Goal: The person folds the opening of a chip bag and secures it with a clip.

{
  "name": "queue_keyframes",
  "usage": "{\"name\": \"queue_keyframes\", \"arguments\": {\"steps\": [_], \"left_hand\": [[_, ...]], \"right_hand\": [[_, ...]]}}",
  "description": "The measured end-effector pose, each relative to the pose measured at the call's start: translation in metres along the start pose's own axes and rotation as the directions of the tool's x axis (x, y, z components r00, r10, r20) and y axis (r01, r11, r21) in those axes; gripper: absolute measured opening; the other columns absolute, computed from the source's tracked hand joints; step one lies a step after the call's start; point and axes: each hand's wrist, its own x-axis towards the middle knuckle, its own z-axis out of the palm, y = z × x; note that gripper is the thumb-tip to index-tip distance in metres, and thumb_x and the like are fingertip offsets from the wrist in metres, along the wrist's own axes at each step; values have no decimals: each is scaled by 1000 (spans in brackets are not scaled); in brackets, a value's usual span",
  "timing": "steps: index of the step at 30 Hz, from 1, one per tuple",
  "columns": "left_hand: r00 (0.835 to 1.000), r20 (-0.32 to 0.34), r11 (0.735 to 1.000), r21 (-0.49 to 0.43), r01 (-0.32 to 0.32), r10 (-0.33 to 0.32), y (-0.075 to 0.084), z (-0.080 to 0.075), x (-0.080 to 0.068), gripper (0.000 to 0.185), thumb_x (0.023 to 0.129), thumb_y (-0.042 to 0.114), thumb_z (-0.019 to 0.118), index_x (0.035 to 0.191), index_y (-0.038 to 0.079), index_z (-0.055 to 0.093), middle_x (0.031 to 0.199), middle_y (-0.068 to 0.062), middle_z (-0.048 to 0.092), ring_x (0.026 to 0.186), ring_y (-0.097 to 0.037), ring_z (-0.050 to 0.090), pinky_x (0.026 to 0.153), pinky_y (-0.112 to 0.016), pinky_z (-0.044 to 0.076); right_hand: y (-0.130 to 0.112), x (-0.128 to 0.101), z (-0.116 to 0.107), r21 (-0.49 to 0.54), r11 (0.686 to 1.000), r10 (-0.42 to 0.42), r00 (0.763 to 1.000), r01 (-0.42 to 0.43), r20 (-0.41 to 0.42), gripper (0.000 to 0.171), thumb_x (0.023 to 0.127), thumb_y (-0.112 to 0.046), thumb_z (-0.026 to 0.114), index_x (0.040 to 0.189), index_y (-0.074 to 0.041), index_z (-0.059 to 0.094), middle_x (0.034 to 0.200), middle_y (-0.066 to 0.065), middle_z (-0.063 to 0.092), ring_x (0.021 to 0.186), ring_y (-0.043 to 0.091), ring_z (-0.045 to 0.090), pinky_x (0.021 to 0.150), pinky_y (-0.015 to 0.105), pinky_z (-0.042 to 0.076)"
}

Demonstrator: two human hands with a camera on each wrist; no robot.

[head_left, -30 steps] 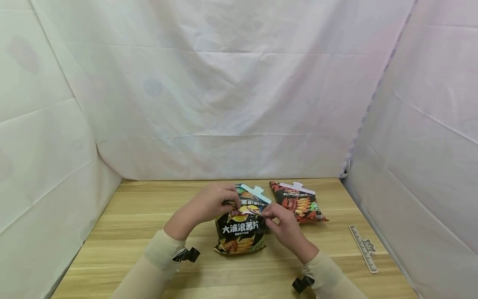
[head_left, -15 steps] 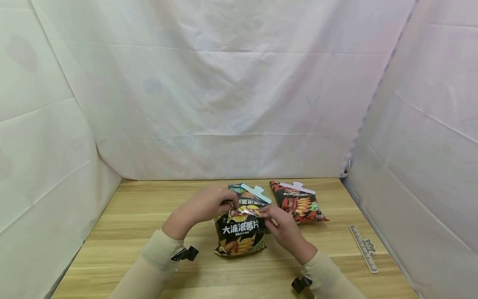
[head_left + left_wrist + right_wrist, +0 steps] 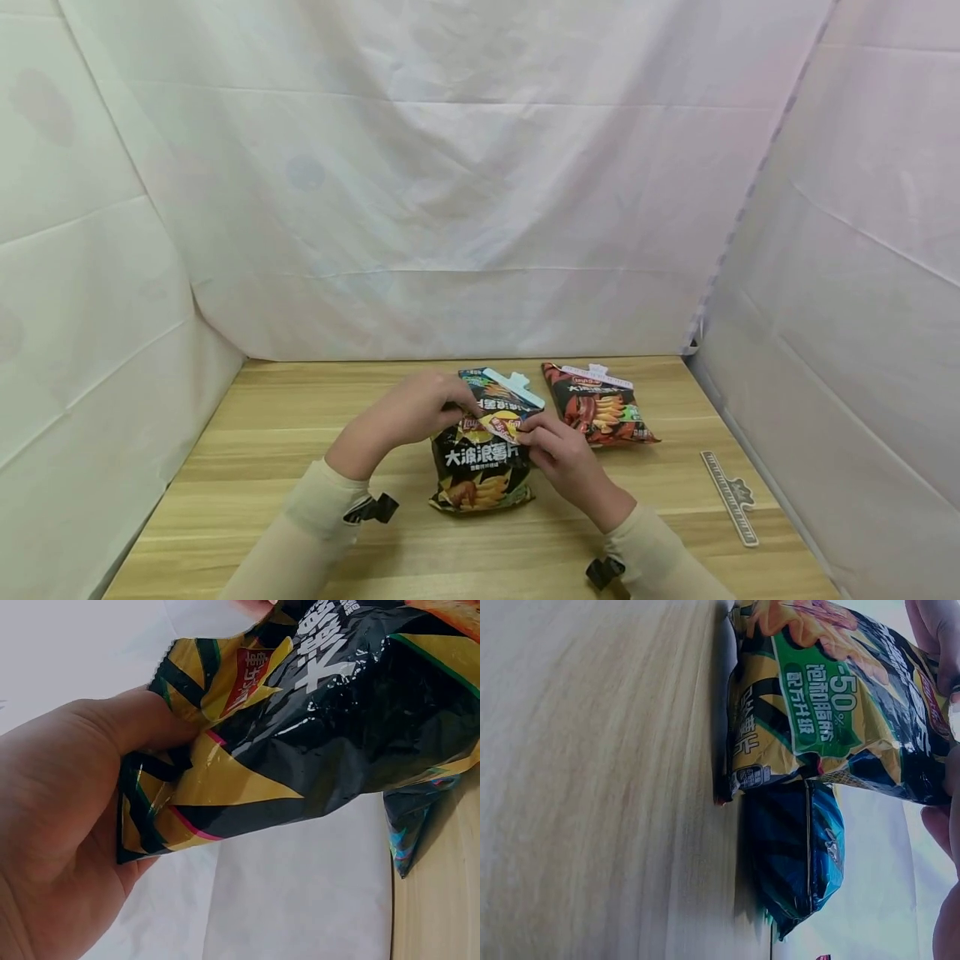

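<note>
Both hands — left hand (image 3: 420,410), right hand (image 3: 558,454) — pinch the crinkly black-and-yellow foil chip bag (image 3: 482,467) by its top; light, slippery, crushable stuff.

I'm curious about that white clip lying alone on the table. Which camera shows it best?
The head view: the white clip lies whole near the table's right edge. Neither wrist view shows it; both are filled by the black chip bag.

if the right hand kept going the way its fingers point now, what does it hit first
The right hand points up and left, already pinching the top of the black chip bag. Straight on, it would probably meet the left hand gripping the same top edge, though depth is hard to judge.
</note>
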Motion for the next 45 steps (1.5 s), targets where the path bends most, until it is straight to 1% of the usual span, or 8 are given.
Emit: {"name": "queue_keyframes", "arguments": {"steps": [4, 12, 16, 19, 23, 25, 36, 45], "left_hand": [[1000, 0, 1000, -23, 5, -5, -2, 1, -1, 25, 100, 1, 75, 109, 22, 86, 111, 8, 80, 103, -10, 74, 87, -35, 62], [1000, -13, 999, -32, -5, 4, -5, 6, 1, 9, 107, 28, 78, 104, 24, 85, 101, 13, 76, 90, -2, 68, 80, -31, 60], [1000, -21, 1000, -7, 4, -4, -5, 9, 4, 2, 104, 22, 82, 105, 23, 83, 101, 13, 77, 89, -2, 69, 80, -30, 60], [1000, -22, 1000, -9, 17, -17, -3, 9, 5, 8, 101, 16, 84, 107, 23, 82, 103, 13, 77, 92, -3, 71, 82, -31, 61], [1000, -24, 1000, 11, 14, -14, 0, 10, 6, 9, 101, 16, 85, 106, 23, 83, 104, 12, 78, 92, -4, 72, 82, -31, 61], [1000, -23, 1000, 27, 11, -11, 2, 10, 6, 9, 101, 17, 85, 107, 24, 83, 104, 12, 78, 92, -5, 72, 82, -31, 61], [1000, -16, 997, 75, -23, 25, 4, 7, 7, 12, 102, 13, 83, 109, 22, 84, 107, 10, 80, 98, -9, 75, 86, -33, 62], [996, 72, 992, 119, 38, -47, 11, -1, 8, 13, 105, 11, 79, 116, 15, 85, 113, 2, 80, 104, -16, 76, 90, -37, 63]], "right_hand": [[-1, 0, 0, 8, 1000, -7, 1000, 7, 7, 18, 109, 0, 61, 109, -8, 78, 117, 8, 71, 92, 19, 72, 75, 24, 58], [0, -2, 1, 35, 999, 40, 999, -40, 9, 29, 95, 12, 65, 112, -8, 77, 121, 8, 71, 99, 20, 73, 74, 21, 54], [-2, -2, -1, 131, 989, 65, 997, -69, 35, 31, 90, 11, 66, 113, -9, 73, 124, 8, 70, 109, 25, 71, 91, 26, 57], [-5, -1, -2, 265, 948, 160, 984, -175, 78, 27, 97, 10, 68, 116, -9, 69, 122, 7, 70, 113, 26, 70, 100, 32, 57], [-8, 1, -1, 340, 862, 348, 927, -375, 139, 20, 105, 1, 74, 119, -12, 70, 112, 3, 74, 102, 16, 71, 88, 33, 59], [-9, 2, 0, 323, 844, 400, 904, -428, 152, 20, 104, -2, 77, 119, -14, 74, 108, 3, 75, 94, 13, 70, 80, 32, 59], [-9, 10, 3, 312, 820, 452, 878, -479, 160, 17, 102, -1, 78, 101, -18, 80, 94, -1, 73, 81, 18, 65, 71, 30, 53], [-3, 14, -11, 200, 869, 407, 884, -452, 230, 19, 104, -6, 77, 113, -22, 82, 103, -11, 72, 87, 9, 65, 73, 29, 54]]}}
